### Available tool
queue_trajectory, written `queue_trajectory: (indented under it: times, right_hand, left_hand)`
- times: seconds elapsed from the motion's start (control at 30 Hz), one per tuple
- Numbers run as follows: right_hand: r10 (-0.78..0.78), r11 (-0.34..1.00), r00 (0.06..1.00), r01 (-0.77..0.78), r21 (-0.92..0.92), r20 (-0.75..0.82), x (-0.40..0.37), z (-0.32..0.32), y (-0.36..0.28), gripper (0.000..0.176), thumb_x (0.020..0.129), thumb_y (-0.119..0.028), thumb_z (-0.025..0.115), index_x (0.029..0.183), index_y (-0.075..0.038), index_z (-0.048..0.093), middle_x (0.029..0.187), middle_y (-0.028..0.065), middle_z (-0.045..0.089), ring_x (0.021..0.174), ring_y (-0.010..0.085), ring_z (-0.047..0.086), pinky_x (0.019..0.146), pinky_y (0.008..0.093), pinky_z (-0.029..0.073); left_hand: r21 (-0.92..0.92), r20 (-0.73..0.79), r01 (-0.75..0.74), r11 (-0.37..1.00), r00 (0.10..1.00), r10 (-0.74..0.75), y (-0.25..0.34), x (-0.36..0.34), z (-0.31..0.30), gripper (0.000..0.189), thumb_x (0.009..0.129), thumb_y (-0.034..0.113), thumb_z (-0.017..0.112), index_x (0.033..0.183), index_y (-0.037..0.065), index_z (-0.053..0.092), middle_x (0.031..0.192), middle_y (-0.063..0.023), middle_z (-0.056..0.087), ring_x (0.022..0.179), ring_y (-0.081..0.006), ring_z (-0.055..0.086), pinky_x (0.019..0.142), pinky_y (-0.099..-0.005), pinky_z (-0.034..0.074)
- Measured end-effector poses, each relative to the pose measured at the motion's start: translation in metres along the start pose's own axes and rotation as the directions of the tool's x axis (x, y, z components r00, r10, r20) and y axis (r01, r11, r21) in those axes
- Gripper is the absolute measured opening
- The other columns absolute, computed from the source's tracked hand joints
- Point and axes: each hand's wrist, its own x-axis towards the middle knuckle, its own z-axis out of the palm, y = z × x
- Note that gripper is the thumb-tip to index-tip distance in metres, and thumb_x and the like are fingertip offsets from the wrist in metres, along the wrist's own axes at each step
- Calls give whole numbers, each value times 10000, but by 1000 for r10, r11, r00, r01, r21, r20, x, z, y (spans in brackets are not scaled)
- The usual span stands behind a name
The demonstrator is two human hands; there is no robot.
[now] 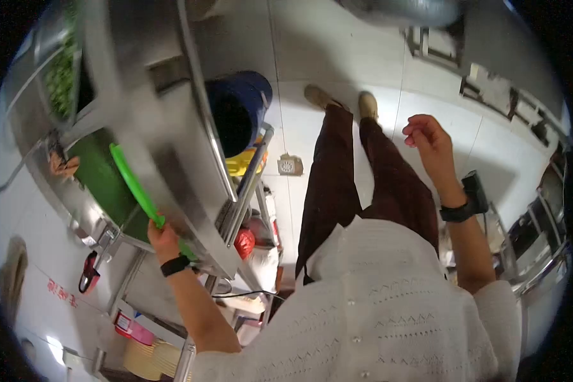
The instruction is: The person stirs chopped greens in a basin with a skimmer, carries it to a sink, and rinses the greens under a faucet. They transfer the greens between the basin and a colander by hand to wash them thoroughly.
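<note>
My left hand (163, 240), with a black band on the wrist, is closed on the lower end of a long, bright green plastic thing (135, 183). Its exact kind does not show. The green thing slants along the near edge of a metal sink (90, 216), over a darker green surface (105, 172) inside it. Out to the right, my right hand (428, 137) hangs above the floor, fingers loosely bent and somewhat apart, with nothing visible in it. A dark watch (461, 207) circles that wrist.
Leafy greens (60, 83) lie beyond the sink, near a faucet (54, 149). A blue bin (245, 105) stands beside the steel counter (153, 121). A floor drain (290, 165) lies left of my legs. Metal racks (496, 92) line the right side.
</note>
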Motion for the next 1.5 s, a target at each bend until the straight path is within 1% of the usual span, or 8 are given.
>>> queue_trajectory:
  times: [0.13, 0.2, 0.27, 0.3, 0.4, 0.7, 1.03, 1.5]
  right_hand:
    - [109, 994, 992, -111, -20, -61, -17, -26, 67, 155, 842, -28, 405, 966, -5, 494, 817, 55, 564, 734, 93, 528, 661, 211, 448]
    - [154, 988, 986, -155, -8, -71, -22, -42, 113, 155, 843, -39, 414, 969, -9, 499, 818, 59, 568, 727, 94, 530, 655, 214, 449]
    - [187, 982, 962, -190, 4, -197, -19, -42, 136, 157, 836, -47, 437, 972, -17, 510, 821, 65, 573, 704, 105, 533, 643, 223, 452]
    - [204, 979, 958, -204, 19, -203, -12, -42, 150, 157, 836, -47, 437, 972, -17, 510, 821, 65, 573, 704, 105, 533, 643, 223, 452]
    - [169, 985, 952, -173, 9, -257, 3, -30, 174, 170, 828, -79, 475, 979, -14, 518, 823, 68, 575, 688, 117, 533, 644, 225, 448]
    - [-20, 999, 995, 17, -34, -93, 60, 51, 224, 186, 873, -140, 429, 1021, -70, 516, 861, 2, 539, 709, 80, 465, 675, 214, 386]
    - [172, 932, 970, -217, 291, 174, 95, 165, 214, 173, 851, -172, 475, 974, -53, 496, 773, 11, 534, 673, 56, 484, 608, 195, 418]
    - [251, 925, 923, -318, 208, 292, 101, 186, 215, 168, 860, -170, 454, 973, -47, 479, 773, 6, 527, 675, 48, 464, 617, 182, 400]
  left_hand:
    - [220, 12, -13, 975, 1000, 11, 36, -37, 9, 264, 780, 5, 464, 1044, 6, 468, 907, -89, 527, 783, -174, 506, 677, -260, 441]
    - [279, -204, -114, 953, 963, 175, 29, -38, 0, 309, 757, 31, 518, 1061, -8, 476, 867, -67, 540, 726, -164, 514, 670, -260, 443]
    - [186, -222, -95, 978, 966, 136, 84, -76, 65, 298, 734, 30, 541, 1024, -25, 506, 909, -89, 545, 774, -192, 520, 699, -286, 450]
    - [259, -363, 3, 966, 927, 94, 58, -64, 34, 283, 748, 51, 532, 1016, -39, 509, 933, -102, 547, 808, -210, 524, 722, -308, 454]
    - [476, -154, -149, 867, 956, 249, 62, -82, 46, 263, 768, 82, 514, 1005, -34, 509, 923, -119, 552, 803, -212, 531, 720, -314, 459]
    - [482, -281, 3, 876, 948, 151, 86, -80, 61, 276, 764, 101, 522, 1000, -40, 501, 920, -123, 551, 794, -215, 535, 704, -315, 462]
    - [464, -337, 74, 883, 936, 99, 96, -66, 77, 295, 758, 123, 531, 995, -47, 492, 916, -129, 549, 784, -218, 539, 687, -316, 466]
    - [371, -363, 118, 921, 932, 27, 93, -56, 79, 324, 751, 154, 544, 989, -56, 479, 911, -136, 547, 770, -223, 545, 663, -317, 471]
